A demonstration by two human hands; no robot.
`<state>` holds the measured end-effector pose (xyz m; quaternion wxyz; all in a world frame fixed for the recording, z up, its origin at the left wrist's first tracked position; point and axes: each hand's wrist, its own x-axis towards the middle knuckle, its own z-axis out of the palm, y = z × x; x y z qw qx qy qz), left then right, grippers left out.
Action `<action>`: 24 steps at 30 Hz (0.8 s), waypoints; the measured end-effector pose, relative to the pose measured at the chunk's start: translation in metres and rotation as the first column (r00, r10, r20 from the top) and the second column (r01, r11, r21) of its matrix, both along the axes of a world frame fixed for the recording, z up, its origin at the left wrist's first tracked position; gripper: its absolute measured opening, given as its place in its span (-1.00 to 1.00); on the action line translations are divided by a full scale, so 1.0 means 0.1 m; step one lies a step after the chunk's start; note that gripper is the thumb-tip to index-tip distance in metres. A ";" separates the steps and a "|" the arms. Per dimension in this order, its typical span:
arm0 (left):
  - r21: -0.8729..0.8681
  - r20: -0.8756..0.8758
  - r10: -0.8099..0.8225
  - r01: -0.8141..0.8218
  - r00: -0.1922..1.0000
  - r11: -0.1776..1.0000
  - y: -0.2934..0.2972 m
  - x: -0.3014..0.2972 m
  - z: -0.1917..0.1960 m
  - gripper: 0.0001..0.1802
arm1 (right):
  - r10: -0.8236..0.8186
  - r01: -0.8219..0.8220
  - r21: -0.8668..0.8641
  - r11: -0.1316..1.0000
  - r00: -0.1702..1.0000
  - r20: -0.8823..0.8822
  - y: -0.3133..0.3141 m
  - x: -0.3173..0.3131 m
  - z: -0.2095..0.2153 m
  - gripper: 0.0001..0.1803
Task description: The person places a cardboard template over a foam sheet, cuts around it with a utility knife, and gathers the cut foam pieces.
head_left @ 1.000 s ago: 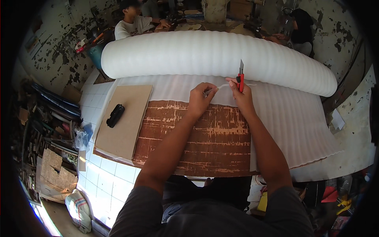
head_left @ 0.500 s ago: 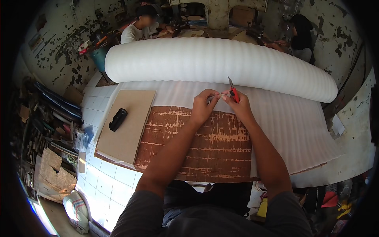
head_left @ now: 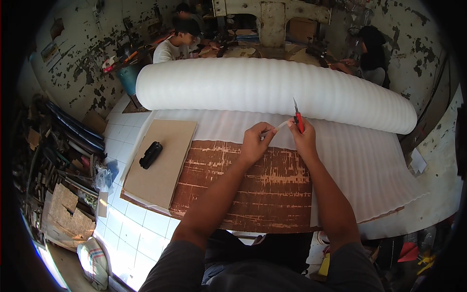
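Note:
A thin whitish strip (head_left: 281, 125) runs between my two hands above the table. My left hand (head_left: 256, 144) pinches one end of it with thumb and fingers. The other end meets the fingertips of my right hand (head_left: 305, 138), which also holds a red utility knife (head_left: 299, 123), blade pointing up and away. Beyond my hands lies a thick roll of white foam sheet (head_left: 272, 86). Its unrolled part (head_left: 355, 165) spreads under and to the right of my right forearm. Beneath my forearms shows the worn brown tabletop (head_left: 243, 194).
On the left of the table a flat cardboard sheet (head_left: 168, 177) carries a black case-like object (head_left: 151, 155). A blue-green bucket (head_left: 127, 79) stands behind at left. Several people (head_left: 168, 51) sit at the far machine. Wood scraps (head_left: 68, 214) and a sack (head_left: 92, 263) lie at left.
Both hands, now slightly lower in the picture, have moved a little apart, and the strip between them shows longer. The knife stays in my right hand.

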<state>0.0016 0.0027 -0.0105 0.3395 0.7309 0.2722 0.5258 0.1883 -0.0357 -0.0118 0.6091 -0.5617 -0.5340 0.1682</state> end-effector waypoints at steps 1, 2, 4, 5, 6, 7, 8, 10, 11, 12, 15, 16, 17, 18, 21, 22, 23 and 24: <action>-0.017 -0.005 0.005 -0.005 1.000 1.000 -0.01 -0.02 0.02 -0.77 | -0.005 0.005 0.001 1.000 1.000 0.002 0.00 0.01 0.00 -0.76; -0.035 -0.010 0.010 -0.010 1.000 0.999 -0.01 -0.03 0.04 -0.77 | -0.022 0.022 0.007 1.000 1.000 -0.013 -0.01 0.01 0.01 -0.77; -0.064 -0.007 0.038 -0.039 0.999 0.997 -0.02 -0.06 0.07 -0.77 | -0.038 0.039 0.011 0.999 0.999 -0.028 -0.02 -0.01 0.04 -0.78; -0.093 -0.006 0.069 -0.069 0.998 0.993 -0.02 -0.07 0.07 -0.77 | -0.030 0.030 0.011 0.999 0.999 -0.034 -0.03 -0.01 0.06 -0.78; -0.096 -0.005 0.064 -0.064 0.998 0.993 0.00 -0.07 0.06 -0.77 | -0.024 0.024 0.009 1.000 0.999 -0.040 -0.06 -0.01 0.07 -0.79; -0.128 -0.009 0.107 -0.108 0.994 0.986 0.03 -0.06 0.04 -0.76 | -0.029 0.029 0.005 1.000 0.999 -0.040 -0.06 -0.01 0.06 -0.79; -0.160 -0.015 0.150 -0.150 0.989 0.976 0.05 -0.06 0.02 -0.75 | 0.006 -0.006 0.005 1.000 0.997 -0.073 -0.05 0.00 0.03 -0.78; -0.219 -0.024 0.161 -0.162 0.987 0.962 0.05 -0.10 0.05 -0.72 | 0.043 -0.043 0.003 0.999 0.993 -0.109 -0.07 -0.04 0.08 -0.78; -0.231 0.019 0.205 -0.195 0.979 0.953 0.09 -0.10 0.00 -0.70 | 0.055 -0.057 -0.007 0.998 0.992 -0.117 -0.11 -0.05 0.11 -0.76; -0.242 0.062 0.249 -0.227 0.966 0.943 0.11 -0.10 -0.02 -0.69 | 0.069 -0.071 -0.014 0.997 0.990 -0.126 -0.13 -0.06 0.15 -0.75; -0.145 0.130 0.256 -0.237 0.958 0.961 0.26 -0.13 -0.15 -0.73 | 0.065 -0.066 -0.010 0.998 0.992 -0.112 -0.06 -0.03 0.09 -0.72; -0.043 0.197 0.250 -0.246 0.948 0.968 0.29 -0.14 -0.17 -0.75 | 0.064 -0.067 -0.020 0.998 0.991 -0.116 -0.06 -0.04 0.09 -0.72; -0.139 0.247 0.207 -0.177 0.947 0.974 0.31 -0.16 -0.20 -0.77 | 0.094 -0.097 -0.017 0.995 0.986 -0.137 -0.05 -0.05 0.10 -0.72; -0.147 0.245 0.204 -0.172 0.948 0.974 0.31 -0.16 -0.18 -0.77 | 0.117 -0.121 -0.013 0.993 0.981 -0.155 -0.05 -0.05 0.11 -0.71; -0.271 0.381 0.101 0.006 0.919 0.963 0.28 -0.19 -0.11 -0.74 | 0.131 -0.133 -0.018 0.991 0.988 -0.076 -0.05 -0.04 0.11 -0.69; -0.275 0.379 0.102 0.006 0.920 0.962 0.28 -0.21 -0.09 -0.74 | 0.131 -0.133 -0.022 0.991 0.988 -0.079 -0.06 -0.05 0.12 -0.69; -0.324 0.352 0.141 -0.021 0.925 0.946 0.28 -0.23 -0.07 -0.75 | 0.160 -0.165 -0.056 0.985 0.984 -0.081 -0.09 -0.05 0.14 -0.69; -0.370 0.323 0.178 -0.050 0.929 0.928 0.29 -0.24 -0.06 -0.74 | 0.191 -0.198 -0.086 0.976 0.978 -0.084 -0.10 -0.06 0.17 -0.69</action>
